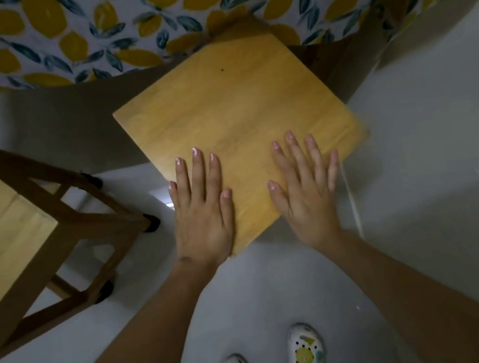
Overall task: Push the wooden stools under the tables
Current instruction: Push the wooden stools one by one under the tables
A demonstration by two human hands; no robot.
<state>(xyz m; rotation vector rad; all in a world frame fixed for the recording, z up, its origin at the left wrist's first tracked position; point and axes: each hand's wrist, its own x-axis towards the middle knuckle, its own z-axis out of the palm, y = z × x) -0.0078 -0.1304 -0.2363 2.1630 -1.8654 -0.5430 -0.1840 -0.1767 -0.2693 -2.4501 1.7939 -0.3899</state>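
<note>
1. Ahead, the tabletop under its lemon-and-leaf printed cloth (pixel 204 8) lies straight beyond the hands, its edge just covering the far corner of the square pale wooden stool seat (pixel 230 113).
2. The stool sits skewed, mostly outside.
3. A second wooden stool (pixel 5 237) stands left, fully out.
4. Left hand (pixel 203 215) and right hand (pixel 306 192) lie flat on the near edge, grip wide, grasping nothing.

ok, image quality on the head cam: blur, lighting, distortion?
Head view: dim overall; motion blur on the stool far corner and right edge; left hand and right hand sharp; tablecloth edge bows from the wide lens; small floor glint beside the left hand.
</note>
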